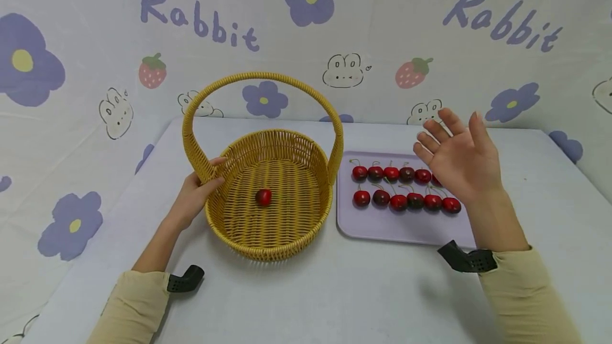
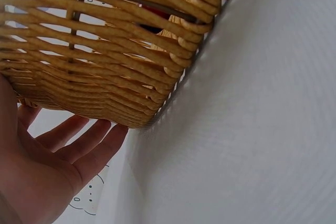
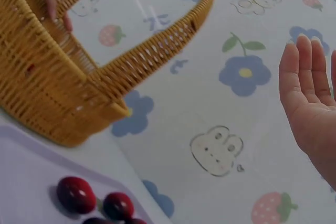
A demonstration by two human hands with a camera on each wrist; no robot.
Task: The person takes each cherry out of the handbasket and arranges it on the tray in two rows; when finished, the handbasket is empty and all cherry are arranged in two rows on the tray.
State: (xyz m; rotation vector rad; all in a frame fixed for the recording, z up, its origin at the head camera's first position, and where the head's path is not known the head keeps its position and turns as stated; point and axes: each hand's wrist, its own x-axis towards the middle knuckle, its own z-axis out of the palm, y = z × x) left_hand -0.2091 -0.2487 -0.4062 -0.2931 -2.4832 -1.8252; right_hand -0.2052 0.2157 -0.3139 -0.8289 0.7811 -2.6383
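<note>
A round yellow wicker basket [image 1: 269,253] with a tall arched handle [image 1: 263,76] stands left of the middle of the table. One dark red cherry [image 1: 263,197] lies on its woven floor. My left hand [image 1: 193,198] grips the basket's left side at the foot of the handle, thumb over the rim; the left wrist view shows its other fingers [image 2: 100,150] against the outer weave. To the right, a pale purple tray [image 1: 401,230] bears two rows of stemmed cherries [image 1: 399,203]. Above the tray's right part, my right hand [image 1: 461,166] is raised with fingers extended and holds nothing, hiding part of the back row.
A white cloth covers the table [image 1: 306,301]. Behind it hangs a patterned backdrop [image 1: 373,20] with flowers, rabbits and strawberries. The basket's arched handle rises high between my two hands, and the basket's right side stands close to the tray's left edge.
</note>
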